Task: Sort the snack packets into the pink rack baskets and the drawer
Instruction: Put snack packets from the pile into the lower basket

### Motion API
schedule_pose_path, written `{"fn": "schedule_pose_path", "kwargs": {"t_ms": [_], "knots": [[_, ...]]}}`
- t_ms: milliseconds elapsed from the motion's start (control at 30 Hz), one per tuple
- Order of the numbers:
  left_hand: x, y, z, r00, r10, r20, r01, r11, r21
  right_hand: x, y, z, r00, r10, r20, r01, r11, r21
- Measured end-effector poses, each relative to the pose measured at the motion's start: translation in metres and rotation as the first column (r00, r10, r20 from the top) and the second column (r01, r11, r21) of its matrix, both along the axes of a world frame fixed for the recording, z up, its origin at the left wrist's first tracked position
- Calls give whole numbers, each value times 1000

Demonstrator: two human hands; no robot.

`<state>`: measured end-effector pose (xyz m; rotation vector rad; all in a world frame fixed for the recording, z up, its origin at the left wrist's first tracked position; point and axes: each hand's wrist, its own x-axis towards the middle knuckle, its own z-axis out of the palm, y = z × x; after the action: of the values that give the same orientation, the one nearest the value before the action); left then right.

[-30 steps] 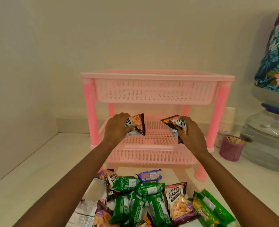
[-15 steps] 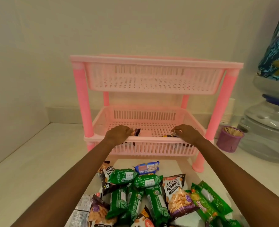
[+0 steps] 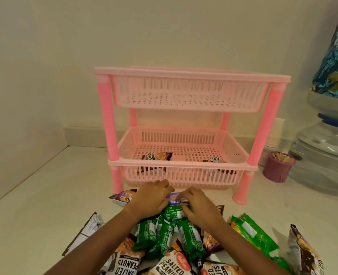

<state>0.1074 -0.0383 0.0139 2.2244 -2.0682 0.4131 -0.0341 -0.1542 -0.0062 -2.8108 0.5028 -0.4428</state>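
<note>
— Where are the person's hands?

— Low over the heap of snack packets on the white bench [image 3: 35, 195], just in front of the pink plastic two-tier rack [image 3: 106, 120]. The left hand [image 3: 152, 197] and the right hand [image 3: 201, 206] lie palm down and close together, fingers loosely bent, with a small blue wrapped packet [image 3: 175, 197] between them.

— Are they gripping it?

— Fingers of both hands touch it, but whether either hand pinches it cannot be told.

— And the rack?

— Its lower pink perforated basket [image 3: 239, 153] holds two dark peanut packets, well apart: the left peanut packet [image 3: 157, 156] and the right peanut packet [image 3: 213, 160], both against the front wall. The upper pink basket [image 3: 190, 96] sits above on the posts.

— The rest of the heap?

— Dark green packets [image 3: 162, 235] cluster under the wrists. Salted-peanut packets [image 3: 128, 261] lie at the near edge, and a bright green packet [image 3: 253, 233] lies to the right.

— Anything else?

— A purple cup of toothpicks [image 3: 277, 167] stands near the rack's front right leg, just beside a clear water jug [image 3: 322, 155].
</note>
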Motion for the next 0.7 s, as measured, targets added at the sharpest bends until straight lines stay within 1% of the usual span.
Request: {"fn": "schedule_pose_path", "kwargs": {"t_ms": [33,100,167,333,500,633,700], "knots": [[1,0,-4,997,74,-19,-73,997,31,1,2,-3,996,-31,-80,33,999,30],[2,3,-9,961,260,-97,-236,949,209,2,5,-8,983,-57,-177,64,997,36],[0,7,-14,935,335,-113,-293,914,281,2,8,-12,974,-76,-213,88,995,47],[3,6,-26,913,387,-131,-338,895,290,7,14,-15,960,-105,-259,120,992,43],[5,5,-38,880,420,-224,-345,887,306,15,16,-14,939,-110,-327,132,990,44],[8,6,-40,863,426,-272,-345,890,299,17,12,-11,936,-72,-344,74,997,-7],[10,5,-39,859,423,-288,-336,891,306,14,10,-8,945,-53,-322,46,998,-31]]}}
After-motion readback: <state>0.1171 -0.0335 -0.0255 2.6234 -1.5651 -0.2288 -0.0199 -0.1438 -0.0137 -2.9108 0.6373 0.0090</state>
